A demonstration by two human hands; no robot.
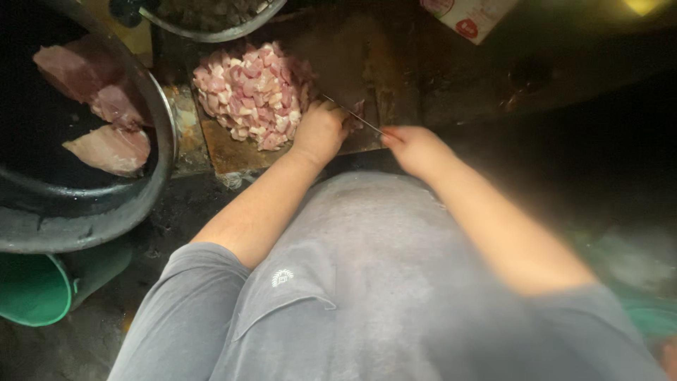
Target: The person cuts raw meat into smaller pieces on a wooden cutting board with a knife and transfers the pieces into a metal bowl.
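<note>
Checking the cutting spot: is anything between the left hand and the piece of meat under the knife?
Nothing visible: the left hand rests directly on the small pink meat piece, beside the thin metal knife blade held by the right hand.

diced meat pile [254, 92] left, board [338, 56] bare right

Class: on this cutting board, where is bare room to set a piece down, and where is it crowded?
The cutting board is bare at its far right part, between the diced meat and the carton. A thin strip lies bare near the left hand. It is crowded where that hand meets the knife held by the right hand.
</note>
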